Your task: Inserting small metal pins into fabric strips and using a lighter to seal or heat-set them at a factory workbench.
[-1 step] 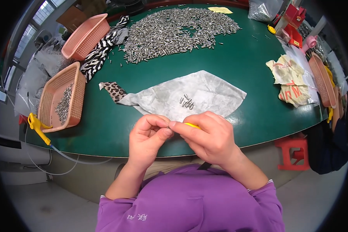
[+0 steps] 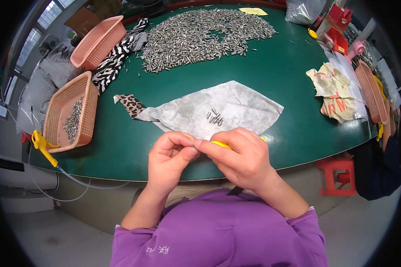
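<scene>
My left hand point(image 2: 170, 158) pinches thumb and fingertips together; whatever is between them is too small and covered to make out. Against those fingertips rests the tip of my right hand point(image 2: 240, 155), which is closed round a slim yellow tool point(image 2: 221, 144). Most of that tool is hidden in the palm, so its kind does not show; a bit of yellow also peeks out behind the knuckles. Just beyond both hands, a greyish-white cloth point(image 2: 249, 104) lies spread on the green table point(image 2: 294, 89). A few small metal pins point(image 2: 215, 118) lie together on the cloth.
A wide heap of small metal pins point(image 2: 200, 38) covers the far table. Pink baskets point(image 2: 95, 100) stand at the left beside a zebra-striped cloth point(image 2: 109, 66) and a yellow air gun point(image 2: 42, 144). Crumpled cream cloth point(image 2: 336, 91) lies right; a red stool point(image 2: 336, 175) stands below.
</scene>
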Action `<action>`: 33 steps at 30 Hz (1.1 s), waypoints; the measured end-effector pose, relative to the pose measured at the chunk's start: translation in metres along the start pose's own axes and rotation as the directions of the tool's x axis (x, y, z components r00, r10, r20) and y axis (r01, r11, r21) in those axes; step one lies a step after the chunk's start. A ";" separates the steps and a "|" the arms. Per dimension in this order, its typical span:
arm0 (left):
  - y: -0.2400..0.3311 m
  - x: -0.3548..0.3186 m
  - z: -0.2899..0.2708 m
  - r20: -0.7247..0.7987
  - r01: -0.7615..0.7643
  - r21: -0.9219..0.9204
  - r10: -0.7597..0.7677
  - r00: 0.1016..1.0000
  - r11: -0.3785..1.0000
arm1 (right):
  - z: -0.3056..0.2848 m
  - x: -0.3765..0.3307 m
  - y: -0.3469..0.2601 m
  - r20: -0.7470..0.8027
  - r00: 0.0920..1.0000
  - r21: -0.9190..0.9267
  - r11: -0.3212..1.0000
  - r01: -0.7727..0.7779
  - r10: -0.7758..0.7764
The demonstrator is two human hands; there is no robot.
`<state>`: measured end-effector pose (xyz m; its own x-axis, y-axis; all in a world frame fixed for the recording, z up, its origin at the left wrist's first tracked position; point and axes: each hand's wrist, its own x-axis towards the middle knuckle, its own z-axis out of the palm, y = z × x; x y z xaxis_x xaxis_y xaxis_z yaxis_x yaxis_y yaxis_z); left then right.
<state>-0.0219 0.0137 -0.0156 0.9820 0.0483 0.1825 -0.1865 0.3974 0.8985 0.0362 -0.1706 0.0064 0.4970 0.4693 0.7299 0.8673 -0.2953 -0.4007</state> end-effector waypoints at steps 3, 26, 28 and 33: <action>0.001 -0.001 0.000 0.028 0.013 0.026 -0.013 1.000 1.000 | 0.002 0.001 0.003 -0.023 1.000 -0.023 1.000 0.004 -0.004; 0.000 -0.001 -0.001 0.079 -0.018 0.019 0.017 0.997 1.000 | 0.003 0.001 0.003 -0.032 0.999 -0.025 1.000 0.003 -0.003; 0.000 -0.001 -0.002 0.003 0.011 -0.045 -0.011 1.000 0.999 | 0.002 0.001 0.002 -0.018 1.000 -0.011 1.000 -0.019 0.019; 0.000 0.000 0.001 -0.021 -0.007 -0.073 0.006 1.000 0.997 | 0.002 0.001 0.000 -0.028 1.000 0.027 1.000 -0.012 0.012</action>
<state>-0.0224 0.0132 -0.0151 0.9813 0.0696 0.1793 -0.1910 0.4627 0.8657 0.0365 -0.1686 0.0057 0.5068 0.4419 0.7402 0.8619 -0.2786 -0.4238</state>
